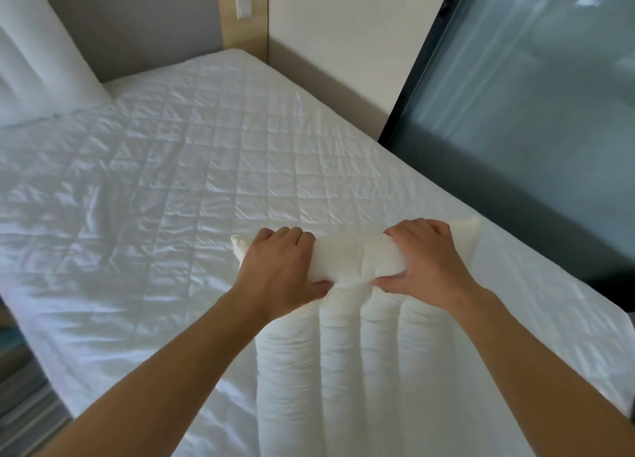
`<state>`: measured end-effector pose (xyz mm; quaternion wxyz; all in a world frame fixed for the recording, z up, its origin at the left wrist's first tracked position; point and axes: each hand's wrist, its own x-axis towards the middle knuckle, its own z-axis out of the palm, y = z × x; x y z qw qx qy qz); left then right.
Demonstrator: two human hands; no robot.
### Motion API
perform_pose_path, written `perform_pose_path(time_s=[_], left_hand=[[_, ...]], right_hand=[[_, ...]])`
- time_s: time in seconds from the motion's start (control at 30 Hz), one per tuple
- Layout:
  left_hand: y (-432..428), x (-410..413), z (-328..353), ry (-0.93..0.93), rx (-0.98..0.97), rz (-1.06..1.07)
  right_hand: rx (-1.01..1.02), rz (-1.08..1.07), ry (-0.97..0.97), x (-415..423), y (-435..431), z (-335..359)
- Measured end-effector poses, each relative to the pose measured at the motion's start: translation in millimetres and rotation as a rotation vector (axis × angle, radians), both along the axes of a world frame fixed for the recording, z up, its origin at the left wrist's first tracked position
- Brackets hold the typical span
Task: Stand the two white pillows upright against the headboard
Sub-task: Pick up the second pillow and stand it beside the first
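While one pillow (44, 54) already leans upright at the headboard (154, 23), both hands, left hand (278, 267) and right hand (426, 260), clamp the second pillow (350, 353) well away from the headboard.

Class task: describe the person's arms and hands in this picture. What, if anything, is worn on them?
Both forearms are bare, with no sleeves in view. The left hand and right hand wear no gloves. No rings, watch or bracelets show on the fingers or wrists.
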<state>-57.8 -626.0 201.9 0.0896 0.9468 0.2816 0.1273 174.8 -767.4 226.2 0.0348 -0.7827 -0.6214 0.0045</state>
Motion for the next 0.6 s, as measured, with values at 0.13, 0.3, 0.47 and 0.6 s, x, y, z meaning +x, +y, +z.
perform_pose_path(time_s=[0.13,0.3,0.47,0.6], left_hand=[[-36,-47,87,-0.085,0.074,0.012],[-93,-115,184,-0.168,0.145,0.05],[-139,-180,247,-0.292,0.311,0.087],[-144,-216,278,-0.337,0.467,0.107]], right_hand=[[0.145,0.037,-0.021,-42,-34,87],[0.27,0.132,-0.074,-101,-76,183],[0.434,0.215,-0.147,-160,-112,249],[0.597,0.237,-0.217,-194,-114,274]])
